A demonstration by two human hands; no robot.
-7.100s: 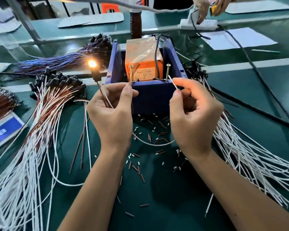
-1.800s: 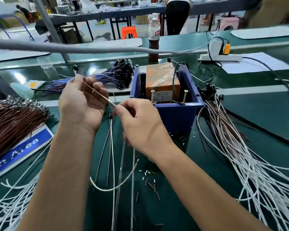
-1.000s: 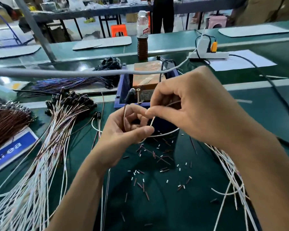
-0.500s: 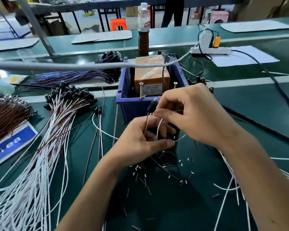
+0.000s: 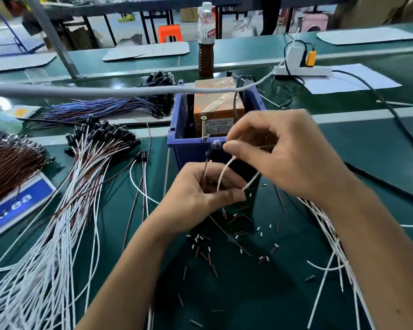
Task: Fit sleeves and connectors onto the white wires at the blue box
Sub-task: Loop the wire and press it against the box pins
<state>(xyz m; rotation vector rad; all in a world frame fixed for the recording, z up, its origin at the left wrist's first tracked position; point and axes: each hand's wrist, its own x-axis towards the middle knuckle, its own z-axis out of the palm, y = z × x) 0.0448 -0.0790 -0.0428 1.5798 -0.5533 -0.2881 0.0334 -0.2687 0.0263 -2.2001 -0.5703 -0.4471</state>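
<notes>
Far out to the left of the grip lies a brown wire bundle (image 5: 8,164), with a blue label (image 5: 17,206) just below it; nearer in, a fan of white wires (image 5: 57,234) with black connectors (image 5: 105,134) at their far ends spreads over the green bench (image 5: 248,294); beyond those, a bundle of blue wires (image 5: 100,108) lies up and to the left of the hands.

The left hand (image 5: 196,196) sits just below and left of the right one, fingers curled and thumb pressed across them, pinching the lower run of a white wire (image 5: 221,177) together with a thin brown lead (image 5: 204,172); both rise out of its fist towards a dark connector (image 5: 212,148) held just above it.

The right hand (image 5: 289,158) is curled, its thumb and forefinger pinched at the top of the white wire beside that connector; whether they touch the connector itself I cannot tell; the wire loops between the two hands, in front of the near wall of the blue box (image 5: 188,148).

Directly behind the grip, inside the blue box, stands an orange block (image 5: 218,101), with a screw (image 5: 203,127) upright at the near rim; a bottle (image 5: 206,39) stands further back.

Below the grip, short sleeve pieces (image 5: 224,234) in white and brown are scattered on the bench; to the right, under the right forearm, more loose wires (image 5: 332,246) fan outward.
</notes>
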